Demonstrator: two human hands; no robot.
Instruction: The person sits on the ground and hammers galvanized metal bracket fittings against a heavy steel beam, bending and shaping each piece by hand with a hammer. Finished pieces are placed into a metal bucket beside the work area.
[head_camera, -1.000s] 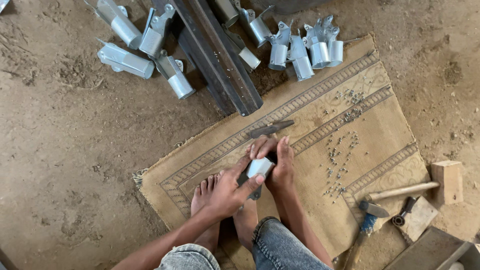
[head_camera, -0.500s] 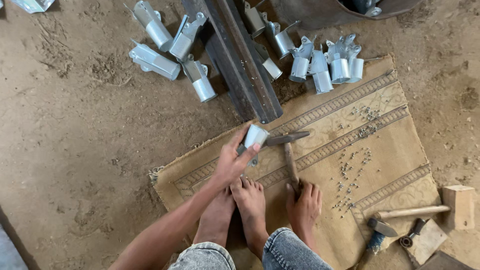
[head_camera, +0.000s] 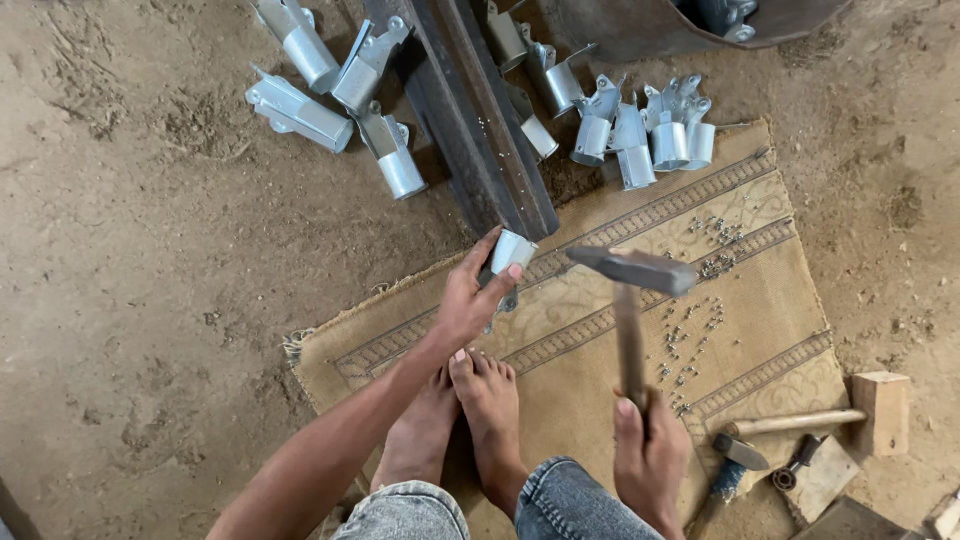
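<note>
My left hand grips a small silvery metal tube fitting and presses it against the near end of a dark steel rail lying on the dirt. My right hand holds the wooden handle of a hammer, whose steel head hangs raised just right of the fitting, above the woven mat. My two bare feet rest on the mat between my arms.
Several more silvery fittings lie left of the rail and clustered right of it. Small rivets are scattered on the mat. A wooden mallet, another hammer and wood blocks sit at the lower right. A dark metal pan is at the top.
My left hand carried the fitting from the mat up to the rail's end. My right hand picked the hammer off the mat and raised it beside the fitting.
</note>
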